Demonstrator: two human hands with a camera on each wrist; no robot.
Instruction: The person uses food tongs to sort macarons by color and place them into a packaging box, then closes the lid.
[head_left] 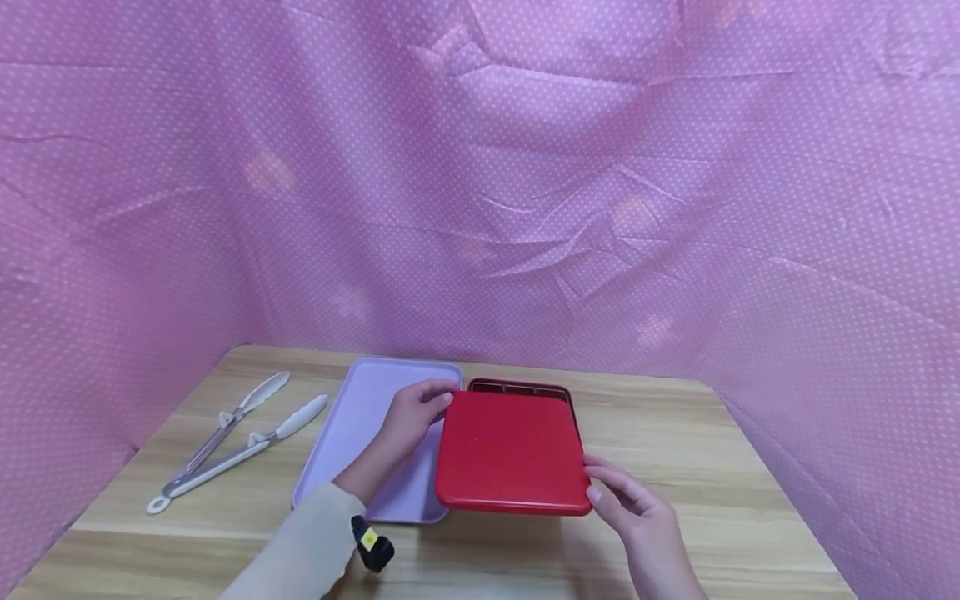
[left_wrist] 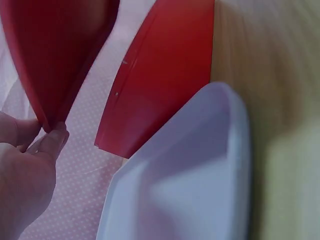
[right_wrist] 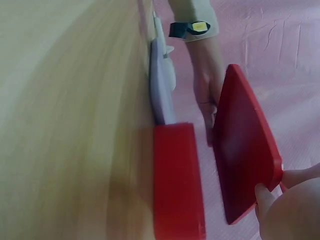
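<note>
A flat red lid (head_left: 513, 450) is held up between both hands, raised above a red box (right_wrist: 177, 180) that stands on the table. My left hand (head_left: 411, 417) pinches the lid's far left corner between thumb and fingers. At the near right corner my right hand (head_left: 637, 512) pinches its edge, thumb on the near side. In the head view the lid covers most of the box; only the back part with a few divided compartments (head_left: 521, 389) shows. The right wrist view has a gap between lid and box.
A pale purple tray (head_left: 356, 417) lies left of the box, partly beneath my left forearm. Further left, tongs (head_left: 225, 442) with white tips lie spread on the wooden table (head_left: 712, 483). Pink dotted cloth (head_left: 480, 183) hangs around the back and sides.
</note>
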